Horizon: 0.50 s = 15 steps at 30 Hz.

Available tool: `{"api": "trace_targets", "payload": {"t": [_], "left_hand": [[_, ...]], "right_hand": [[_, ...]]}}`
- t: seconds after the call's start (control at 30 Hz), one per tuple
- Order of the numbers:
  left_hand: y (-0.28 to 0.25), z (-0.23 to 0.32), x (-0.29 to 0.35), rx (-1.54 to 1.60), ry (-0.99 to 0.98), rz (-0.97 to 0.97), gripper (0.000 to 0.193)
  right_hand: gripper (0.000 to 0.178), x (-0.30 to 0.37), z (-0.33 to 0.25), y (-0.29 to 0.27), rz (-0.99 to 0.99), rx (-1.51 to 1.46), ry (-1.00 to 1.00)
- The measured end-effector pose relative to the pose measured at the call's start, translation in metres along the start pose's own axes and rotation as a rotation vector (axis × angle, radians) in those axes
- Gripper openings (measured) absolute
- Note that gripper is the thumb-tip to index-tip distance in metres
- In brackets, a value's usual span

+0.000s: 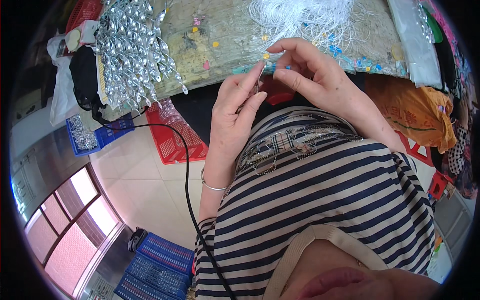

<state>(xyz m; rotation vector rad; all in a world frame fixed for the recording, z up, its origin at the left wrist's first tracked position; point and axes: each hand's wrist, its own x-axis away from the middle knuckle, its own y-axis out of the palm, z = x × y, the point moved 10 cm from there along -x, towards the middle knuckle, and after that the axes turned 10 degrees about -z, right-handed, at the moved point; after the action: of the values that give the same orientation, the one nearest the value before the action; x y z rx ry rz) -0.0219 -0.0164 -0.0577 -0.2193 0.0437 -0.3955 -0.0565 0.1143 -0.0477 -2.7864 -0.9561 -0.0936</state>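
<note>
My left hand [234, 102] is closed, with a thin silvery strip [259, 78] pinched upright between thumb and fingers near the table's front edge. To its right is my right hand [320, 75], its thumb and index finger curved and their tips apart. I see nothing between those tips, though a fine thread would be hard to make out. Beyond both hands, a loose bundle of white threads [305, 20] lies on the table. Many twisted shiny silver strips [135, 50] hang in rows over the table's left front edge.
The worn table [190, 62] carries small yellow, pink and blue scraps. Clear plastic sheeting [417, 50] covers its right end. Below are a red basket [172, 142], a blue tray [107, 132] and an orange bag [415, 112]. A black cable [186, 165] runs past my left arm.
</note>
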Motion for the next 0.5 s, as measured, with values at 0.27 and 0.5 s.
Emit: {"api": "trace_targets", "payload": {"t": [0.27, 0.5], "left_hand": [[0.0, 0.014, 0.002, -0.25, 0.143, 0.093, 0.039], [0.0, 0.013, 0.001, -0.218, 0.14, 0.042, 0.039]], "right_hand": [[0.013, -0.003, -0.033, 0.0, 0.096, 0.42, -0.255], [0.004, -0.009, -0.019, -0.006, 0.11, 0.172, -0.219]]}}
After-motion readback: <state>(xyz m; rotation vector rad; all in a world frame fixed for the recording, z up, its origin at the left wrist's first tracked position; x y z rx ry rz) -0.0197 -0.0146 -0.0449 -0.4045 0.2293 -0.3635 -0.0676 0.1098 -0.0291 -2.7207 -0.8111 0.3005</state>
